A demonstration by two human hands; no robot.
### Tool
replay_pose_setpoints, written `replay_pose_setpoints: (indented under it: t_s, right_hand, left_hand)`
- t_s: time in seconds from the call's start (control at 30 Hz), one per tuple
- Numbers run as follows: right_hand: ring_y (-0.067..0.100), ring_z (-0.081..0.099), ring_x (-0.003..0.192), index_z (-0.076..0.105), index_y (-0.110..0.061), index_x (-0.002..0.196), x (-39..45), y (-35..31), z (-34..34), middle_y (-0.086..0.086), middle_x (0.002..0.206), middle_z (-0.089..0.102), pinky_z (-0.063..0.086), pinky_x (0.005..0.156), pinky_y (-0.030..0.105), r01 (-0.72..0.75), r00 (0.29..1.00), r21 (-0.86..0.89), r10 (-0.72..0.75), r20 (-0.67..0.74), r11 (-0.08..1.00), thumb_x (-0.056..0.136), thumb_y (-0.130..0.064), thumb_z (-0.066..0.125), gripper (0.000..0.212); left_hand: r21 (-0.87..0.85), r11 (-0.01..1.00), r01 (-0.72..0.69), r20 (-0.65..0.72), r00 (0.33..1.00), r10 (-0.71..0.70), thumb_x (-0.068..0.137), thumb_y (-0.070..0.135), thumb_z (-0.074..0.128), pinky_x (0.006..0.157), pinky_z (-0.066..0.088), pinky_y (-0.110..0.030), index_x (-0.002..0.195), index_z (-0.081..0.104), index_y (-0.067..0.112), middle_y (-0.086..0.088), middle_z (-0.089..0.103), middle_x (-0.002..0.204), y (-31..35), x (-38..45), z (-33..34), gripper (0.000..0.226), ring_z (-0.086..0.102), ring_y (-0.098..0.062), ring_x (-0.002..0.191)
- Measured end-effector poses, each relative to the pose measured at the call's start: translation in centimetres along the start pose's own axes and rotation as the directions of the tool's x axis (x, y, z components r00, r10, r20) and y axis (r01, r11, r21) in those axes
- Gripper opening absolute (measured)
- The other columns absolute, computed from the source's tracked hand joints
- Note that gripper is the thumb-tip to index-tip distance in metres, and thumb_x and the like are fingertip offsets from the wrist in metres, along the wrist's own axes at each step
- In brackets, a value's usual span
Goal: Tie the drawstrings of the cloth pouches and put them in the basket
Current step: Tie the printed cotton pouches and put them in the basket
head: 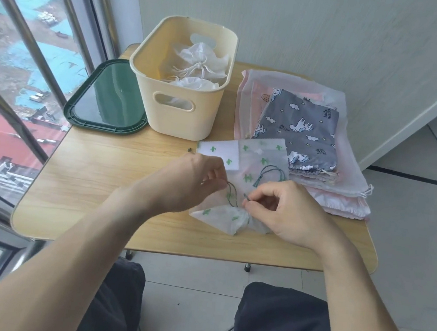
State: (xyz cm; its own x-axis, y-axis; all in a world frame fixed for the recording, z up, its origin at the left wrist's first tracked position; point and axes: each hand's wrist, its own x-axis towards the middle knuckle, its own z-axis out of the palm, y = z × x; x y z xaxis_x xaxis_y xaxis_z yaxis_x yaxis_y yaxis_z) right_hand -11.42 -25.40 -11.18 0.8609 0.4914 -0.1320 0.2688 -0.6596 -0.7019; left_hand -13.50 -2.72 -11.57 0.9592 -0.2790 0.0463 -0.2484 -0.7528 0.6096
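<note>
A sheer white pouch with green cactus prints lies gathered at the table's front middle. My left hand pinches one end of its dark green drawstring, and my right hand pinches the other end close to the puckered mouth. Two more cactus pouches lie flat just behind, one with a looped green cord on top. The cream plastic basket stands at the back, holding tied white pouches.
A dark green lid lies left of the basket, overhanging the table edge by the window. A stack of grey unicorn-print pouches on pink and sheer white ones fills the right side. The wooden table is small; a wall stands behind.
</note>
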Motion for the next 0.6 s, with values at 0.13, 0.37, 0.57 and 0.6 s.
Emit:
replay_pose_setpoints:
  t_s: [0.13, 0.37, 0.57, 0.6]
  right_hand:
    - [0.008, 0.061, 0.072, 0.077, -0.026, 0.084, 0.1, 0.0, 0.2, -0.006, 0.081, 0.070, 0.049, 0.067, 0.024, 0.001, 0.999, 0.001, -0.001, -0.033, 1.000, 0.090, -0.031, 0.075, 0.008]
    - [-0.001, 0.055, 0.061, 0.072, -0.024, 0.080, -0.3, -0.3, 0.0, -0.006, 0.073, 0.069, 0.047, 0.061, 0.017, -0.045, 0.997, 0.001, 0.045, -0.059, 0.999, 0.087, -0.029, 0.077, 0.010]
    - [0.011, 0.063, 0.062, 0.065, -0.024, 0.077, -0.5, -0.3, -0.6, -0.006, 0.068, 0.071, 0.049, 0.061, 0.026, -0.061, 0.994, -0.033, 0.057, -0.096, 0.998, 0.085, -0.034, 0.079, 0.019]
    - [0.011, 0.065, 0.064, 0.064, -0.024, 0.078, -0.6, -0.2, -0.8, -0.008, 0.068, 0.072, 0.050, 0.063, 0.027, -0.065, 0.992, -0.042, 0.060, -0.107, 0.997, 0.085, -0.036, 0.078, 0.020]
  left_hand:
    - [0.142, 0.988, -0.064, -0.245, 0.965, 0.097, 0.088, 0.029, 0.072, 0.084, 0.044, -0.035, 0.102, 0.067, 0.019, 0.003, 0.053, 0.097, 1.0, 0.2, 1.4, 0.018, 0.053, -0.021, 0.095]
    - [0.036, 0.957, 0.289, -0.099, 0.954, -0.284, 0.100, 0.042, 0.048, 0.061, 0.050, -0.040, 0.075, 0.062, 0.003, -0.015, 0.065, 0.067, 2.1, 0.2, 1.4, 0.048, 0.060, -0.033, 0.064]
    - [-0.083, 0.922, 0.379, 0.115, 0.922, -0.369, 0.088, 0.061, 0.040, 0.072, 0.057, -0.042, 0.076, 0.071, 0.005, -0.013, 0.071, 0.076, 2.5, -0.1, 2.2, 0.066, 0.066, -0.031, 0.075]
    - [-0.098, 0.915, 0.392, 0.162, 0.913, -0.374, 0.082, 0.056, 0.044, 0.073, 0.058, -0.043, 0.078, 0.071, 0.004, -0.013, 0.072, 0.079, 2.5, 0.0, 2.2, 0.059, 0.066, -0.030, 0.076]
